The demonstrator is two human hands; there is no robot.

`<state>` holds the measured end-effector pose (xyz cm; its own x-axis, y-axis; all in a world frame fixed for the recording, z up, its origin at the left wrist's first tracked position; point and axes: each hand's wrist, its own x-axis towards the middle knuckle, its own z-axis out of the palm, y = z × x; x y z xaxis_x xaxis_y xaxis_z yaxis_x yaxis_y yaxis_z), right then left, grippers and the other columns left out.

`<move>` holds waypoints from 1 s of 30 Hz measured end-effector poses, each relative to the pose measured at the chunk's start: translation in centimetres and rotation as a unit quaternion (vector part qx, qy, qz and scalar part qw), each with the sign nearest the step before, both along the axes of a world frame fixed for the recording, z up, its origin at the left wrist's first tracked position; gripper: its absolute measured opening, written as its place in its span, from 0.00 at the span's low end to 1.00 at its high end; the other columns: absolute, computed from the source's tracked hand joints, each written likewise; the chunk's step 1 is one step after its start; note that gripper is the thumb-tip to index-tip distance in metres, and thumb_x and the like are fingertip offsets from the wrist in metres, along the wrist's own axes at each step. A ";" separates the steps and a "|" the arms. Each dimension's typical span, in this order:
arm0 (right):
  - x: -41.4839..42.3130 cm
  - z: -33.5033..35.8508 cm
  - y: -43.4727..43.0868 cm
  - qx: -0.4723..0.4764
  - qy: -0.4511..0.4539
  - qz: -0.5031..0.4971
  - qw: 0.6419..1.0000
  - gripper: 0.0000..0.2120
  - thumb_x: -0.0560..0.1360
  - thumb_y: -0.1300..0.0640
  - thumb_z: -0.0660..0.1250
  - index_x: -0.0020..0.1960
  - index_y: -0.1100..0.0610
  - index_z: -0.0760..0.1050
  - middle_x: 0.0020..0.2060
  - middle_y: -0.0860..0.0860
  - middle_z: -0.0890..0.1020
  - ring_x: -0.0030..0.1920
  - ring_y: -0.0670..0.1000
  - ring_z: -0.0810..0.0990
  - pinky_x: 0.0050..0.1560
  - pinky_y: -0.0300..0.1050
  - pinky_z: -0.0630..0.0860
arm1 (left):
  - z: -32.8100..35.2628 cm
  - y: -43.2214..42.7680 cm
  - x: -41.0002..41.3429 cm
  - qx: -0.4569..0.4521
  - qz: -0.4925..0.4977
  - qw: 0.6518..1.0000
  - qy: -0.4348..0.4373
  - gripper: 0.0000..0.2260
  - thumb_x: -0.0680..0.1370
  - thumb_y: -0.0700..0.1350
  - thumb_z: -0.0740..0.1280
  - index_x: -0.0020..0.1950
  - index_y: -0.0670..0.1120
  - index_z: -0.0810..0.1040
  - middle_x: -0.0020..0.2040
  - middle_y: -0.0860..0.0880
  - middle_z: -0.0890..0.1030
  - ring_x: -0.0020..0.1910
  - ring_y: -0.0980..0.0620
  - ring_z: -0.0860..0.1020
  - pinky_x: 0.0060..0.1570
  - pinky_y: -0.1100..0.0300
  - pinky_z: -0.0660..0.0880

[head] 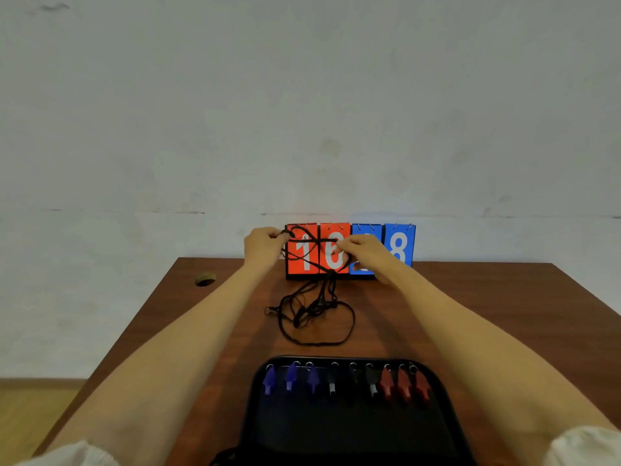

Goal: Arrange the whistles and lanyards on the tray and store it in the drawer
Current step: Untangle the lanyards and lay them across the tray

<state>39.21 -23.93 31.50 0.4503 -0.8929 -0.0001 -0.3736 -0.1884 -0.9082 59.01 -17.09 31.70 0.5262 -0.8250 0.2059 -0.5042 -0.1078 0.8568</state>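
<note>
A black tray (349,432) lies at the near edge of the brown table (504,314). Along its far side lies a row of whistles: blue ones (290,378) on the left, black ones (353,378) in the middle, red ones (405,385) on the right. Beyond the tray a tangle of black lanyards (316,314) rests on the table. One black cord is stretched between my left hand (263,247) and my right hand (364,252), both raised in front of the scoreboard. More cord hangs from it down to the tangle.
A red and blue flip scoreboard (401,243) stands at the table's far edge against the pale wall. A round cable hole (205,280) sits in the table's far left corner. Wooden floor shows at the lower left.
</note>
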 end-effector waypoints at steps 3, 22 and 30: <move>0.0 0.5 -0.3 0.082 -0.099 0.014 0.992 0.11 0.80 0.57 0.60 0.50 0.63 0.77 0.35 0.54 0.78 0.38 0.50 0.79 0.43 0.43 0.81 | -1.7 -0.3 -1.4 0.082 -0.086 0.993 0.011 0.13 0.76 0.47 0.68 0.57 0.40 0.80 0.48 0.44 0.81 0.48 0.50 0.77 0.52 0.58 0.71; -1.0 3.5 -2.2 -0.084 0.001 -0.024 0.996 0.10 0.81 0.56 0.55 0.48 0.58 0.74 0.36 0.53 0.81 0.26 0.50 0.71 0.27 0.39 0.71 | -6.4 -0.9 -3.5 0.031 -0.133 0.986 0.091 0.21 0.73 0.34 0.70 0.64 0.47 0.74 0.59 0.46 0.76 0.46 0.51 0.80 0.44 0.64 0.79; -2.4 0.6 -1.8 -0.190 0.342 0.139 0.910 0.17 0.75 0.45 0.66 0.59 0.52 0.75 0.49 0.47 0.76 0.49 0.49 0.76 0.52 0.42 0.72 | -3.5 -1.0 -1.7 -0.027 -0.089 0.990 0.109 0.14 0.72 0.33 0.70 0.55 0.45 0.77 0.50 0.41 0.81 0.45 0.46 0.82 0.50 0.58 0.80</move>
